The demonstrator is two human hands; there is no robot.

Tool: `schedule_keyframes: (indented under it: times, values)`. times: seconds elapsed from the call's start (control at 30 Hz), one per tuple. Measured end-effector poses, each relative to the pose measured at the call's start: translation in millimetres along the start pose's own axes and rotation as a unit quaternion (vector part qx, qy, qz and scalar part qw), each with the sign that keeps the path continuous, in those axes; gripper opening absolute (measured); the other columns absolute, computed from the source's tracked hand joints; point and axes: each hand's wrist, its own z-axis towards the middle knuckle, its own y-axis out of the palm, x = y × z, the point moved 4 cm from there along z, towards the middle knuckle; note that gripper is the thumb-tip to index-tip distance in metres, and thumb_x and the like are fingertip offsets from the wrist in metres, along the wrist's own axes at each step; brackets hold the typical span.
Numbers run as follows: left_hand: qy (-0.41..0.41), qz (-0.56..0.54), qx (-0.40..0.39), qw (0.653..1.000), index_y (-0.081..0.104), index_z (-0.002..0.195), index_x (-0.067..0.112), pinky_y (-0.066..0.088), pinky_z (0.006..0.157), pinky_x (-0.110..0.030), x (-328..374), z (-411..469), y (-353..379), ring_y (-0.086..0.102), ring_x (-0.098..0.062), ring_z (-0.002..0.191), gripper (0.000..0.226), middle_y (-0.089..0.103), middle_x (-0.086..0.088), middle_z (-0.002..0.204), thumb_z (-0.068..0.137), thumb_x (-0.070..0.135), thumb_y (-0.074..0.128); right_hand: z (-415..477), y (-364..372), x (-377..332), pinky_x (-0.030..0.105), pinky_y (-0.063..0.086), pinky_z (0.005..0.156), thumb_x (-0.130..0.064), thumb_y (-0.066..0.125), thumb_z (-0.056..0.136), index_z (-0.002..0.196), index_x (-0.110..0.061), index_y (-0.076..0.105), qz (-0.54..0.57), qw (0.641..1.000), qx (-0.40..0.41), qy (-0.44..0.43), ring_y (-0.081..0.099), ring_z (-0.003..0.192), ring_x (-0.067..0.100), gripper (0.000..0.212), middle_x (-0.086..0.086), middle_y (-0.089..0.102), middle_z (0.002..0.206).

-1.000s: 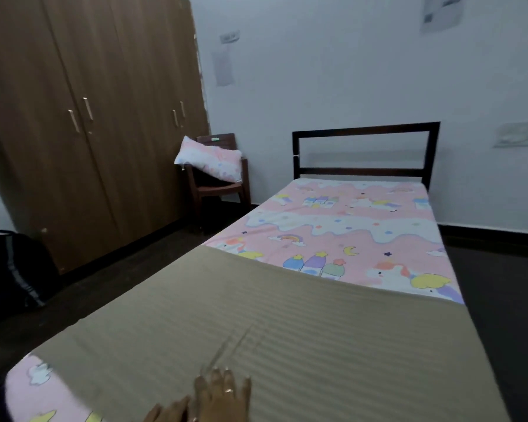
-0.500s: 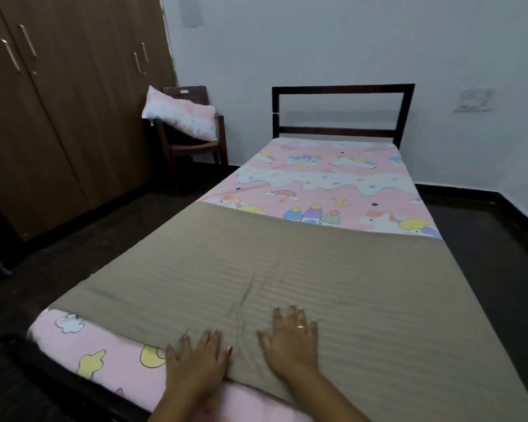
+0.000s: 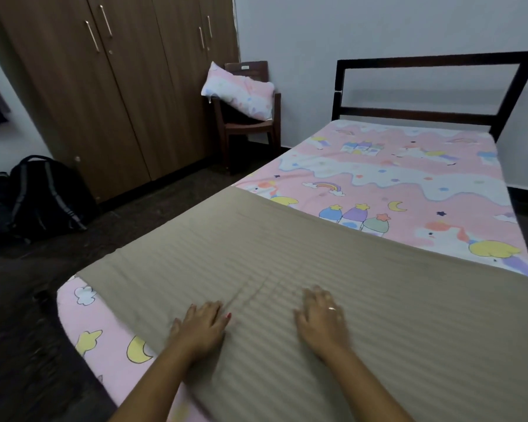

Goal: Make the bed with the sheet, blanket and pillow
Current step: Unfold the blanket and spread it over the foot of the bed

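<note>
Both palms flat near the bed's foot edge, fingers straight and slightly spread: left hand, right hand pressing the blanket, likely smoothing the crease between them. Sheet spread underneath; pillow on the chair, off the bed.

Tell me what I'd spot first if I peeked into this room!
Probably the pink sheet with unicorns and rainbows, below the dark headboard. A striped tan blanket covers the near half, with the left hand and right hand flat on it. The matching pillow sits on a wooden chair beside the wardrobe.
</note>
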Motion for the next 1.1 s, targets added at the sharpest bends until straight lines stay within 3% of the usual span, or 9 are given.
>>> schedule_keyframes:
  times: [0.17,0.4,0.63,0.8,0.93,1.03,1.1]
  values:
    - [0.001,0.068,0.036,0.997,0.006,0.150,0.039,0.006,0.116,-0.049,-0.8,0.1,7.5,-0.002,-0.021,0.147,0.062,0.003,0.010,0.159,0.095,0.059,0.025,-0.7,1.6,23.1,0.043,-0.001,0.117,-0.053,0.023,0.098,0.153,-0.028,0.011,-0.071,0.995,0.021,0.060,0.003,0.148,0.018,0.061,0.000,0.005,0.161]
    - [0.035,0.115,0.085,0.989,0.011,0.147,0.046,0.008,0.116,-0.048,-33.6,13.0,-6.1,0.005,-0.022,0.147,0.052,0.007,0.012,0.159,0.097,0.056,0.020,4.6,18.6,-37.8,0.050,-0.004,0.116,-0.055,0.022,0.097,0.153,-0.022,0.009,-0.052,0.995,0.014,0.086,-0.001,0.148,0.023,0.067,0.004,0.003,0.161]
    - [0.077,0.110,0.076,0.988,0.011,0.146,0.049,0.008,0.116,-0.047,-93.4,48.3,-38.3,0.006,-0.025,0.146,0.051,0.009,0.012,0.159,0.096,0.057,0.019,18.4,72.4,-188.0,0.052,-0.010,0.114,-0.055,0.024,0.097,0.153,-0.019,0.008,-0.037,0.998,-0.028,0.037,-0.005,0.147,0.025,0.068,0.004,0.002,0.161]
    - [0.058,0.112,0.114,0.985,0.014,0.146,0.048,0.007,0.116,-0.043,-148.2,65.2,-64.1,0.008,-0.023,0.146,0.048,0.012,0.011,0.158,0.098,0.049,0.019,30.8,98.5,-277.7,0.046,-0.007,0.116,-0.048,0.023,0.101,0.152,-0.026,0.014,0.001,0.988,-0.124,-0.089,0.000,0.148,0.018,0.057,-0.004,0.008,0.160]
    - [0.035,0.096,0.132,0.986,0.014,0.147,0.044,0.009,0.116,-0.045,-178.2,69.7,-78.8,0.007,-0.020,0.146,0.049,0.012,0.008,0.159,0.099,0.047,0.018,20.8,76.1,-254.0,0.033,0.006,0.118,-0.054,0.023,0.099,0.151,-0.022,0.022,0.088,0.985,-0.112,-0.098,0.012,0.146,0.014,0.061,-0.001,0.018,0.159]
    - [0.016,0.089,0.141,0.986,0.018,0.148,0.037,0.010,0.115,-0.048,-182.9,64.9,-83.8,0.005,-0.020,0.146,0.050,0.013,0.004,0.158,0.099,0.045,0.018,10.2,53.5,-179.8,0.033,0.014,0.117,-0.077,-0.012,0.077,0.150,-0.021,0.023,-0.038,0.999,-0.027,0.016,0.017,0.145,0.018,0.098,0.003,0.020,0.158]
    - [0.028,0.100,0.148,0.984,0.019,0.148,0.033,0.010,0.115,-0.049,-172.8,59.7,-82.5,0.008,-0.022,0.146,0.050,0.015,0.002,0.158,0.099,0.043,0.020,-2.7,49.1,-135.4,0.038,0.009,0.118,-0.070,0.002,0.087,0.152,-0.022,0.018,-0.075,0.991,-0.021,0.110,0.011,0.147,0.020,0.081,0.004,0.014,0.160]
